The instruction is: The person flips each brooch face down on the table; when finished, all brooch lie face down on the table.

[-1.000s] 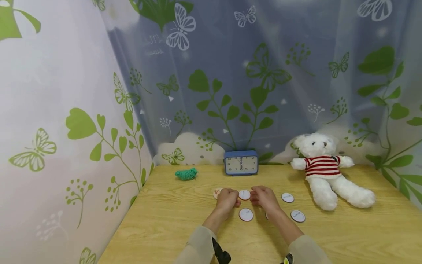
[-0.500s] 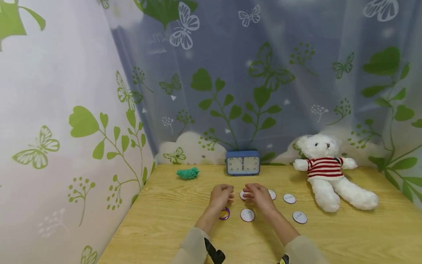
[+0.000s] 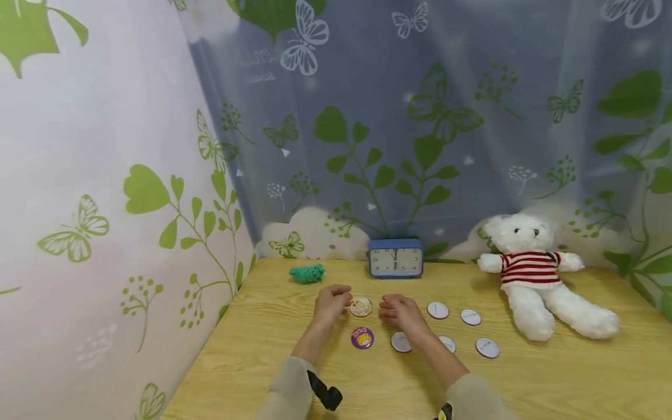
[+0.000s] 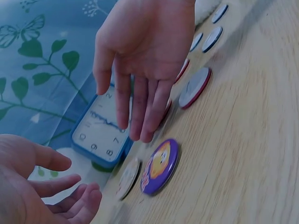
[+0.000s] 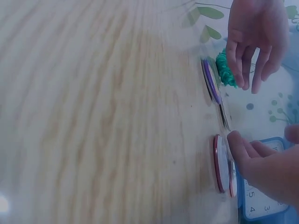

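Note:
In the head view, my left hand (image 3: pixel 332 304) hovers at the left side of a cream patterned button badge (image 3: pixel 360 307), its fingers relaxed and holding nothing. My right hand (image 3: pixel 403 314) is on that badge's other side, palm turned inward and fingers loosely extended. Nearer me lies a purple button badge (image 3: pixel 362 338) with a yellow figure, face up. A white-faced badge (image 3: pixel 401 342) sits just below the right hand, and another white badge (image 3: pixel 447 344) is partly covered by the right forearm. The left wrist view shows a further badge partly hidden behind the right fingers (image 4: pixel 138 109).
More white-faced badges lie to the right, among them a red-rimmed badge (image 3: pixel 438 310). Behind stand a blue clock (image 3: pixel 395 258) and, at back left, a green crumpled bundle (image 3: pixel 307 273). A white teddy bear (image 3: pixel 527 274) sits at the right against the patterned curtain (image 3: pixel 367 70).
Both hands have shifted left across the table, the left hand farther. The cream and purple badges, covered in part or whole before, now show fully. The head view has turned slightly.

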Demonstrator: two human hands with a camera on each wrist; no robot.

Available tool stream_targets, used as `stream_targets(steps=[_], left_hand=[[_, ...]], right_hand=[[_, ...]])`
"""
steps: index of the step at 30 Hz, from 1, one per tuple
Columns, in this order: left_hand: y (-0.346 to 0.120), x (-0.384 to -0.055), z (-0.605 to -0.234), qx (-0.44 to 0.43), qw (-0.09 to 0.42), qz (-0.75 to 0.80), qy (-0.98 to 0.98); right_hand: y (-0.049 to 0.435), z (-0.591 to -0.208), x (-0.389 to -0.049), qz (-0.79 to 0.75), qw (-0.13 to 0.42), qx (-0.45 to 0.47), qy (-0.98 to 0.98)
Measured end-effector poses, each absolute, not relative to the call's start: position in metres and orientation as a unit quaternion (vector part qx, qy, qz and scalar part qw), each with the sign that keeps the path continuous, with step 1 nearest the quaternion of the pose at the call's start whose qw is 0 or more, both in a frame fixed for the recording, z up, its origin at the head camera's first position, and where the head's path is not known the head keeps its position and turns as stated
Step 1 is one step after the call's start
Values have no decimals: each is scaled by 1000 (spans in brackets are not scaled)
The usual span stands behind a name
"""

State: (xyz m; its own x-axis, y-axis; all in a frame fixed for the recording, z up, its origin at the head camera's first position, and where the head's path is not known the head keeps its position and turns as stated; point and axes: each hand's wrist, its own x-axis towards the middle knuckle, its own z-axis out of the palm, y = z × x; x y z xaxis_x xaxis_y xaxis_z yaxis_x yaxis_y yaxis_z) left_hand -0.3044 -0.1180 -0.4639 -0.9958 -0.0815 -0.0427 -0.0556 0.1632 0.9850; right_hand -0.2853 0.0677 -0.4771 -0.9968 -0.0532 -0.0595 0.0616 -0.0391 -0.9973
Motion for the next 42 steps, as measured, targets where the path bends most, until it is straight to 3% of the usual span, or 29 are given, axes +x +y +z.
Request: stream_targets(steps=[9,17,22,42], left_hand=[[-138,-311,-471,51,-8,-636,-770],[-134,-312,-477,56,-36,-650,-757],[-129,-313,-477,62,-35,-659,-749],[-112,-314,-493,66,26,-684,-726]], right_hand=[[57,-476,-294,-711,59,20,700],[48,-468,-303,-673,97,29,733],[45,-466,-305,-664,92,40,741],[44,-471,-300,-686,68,57,722]])
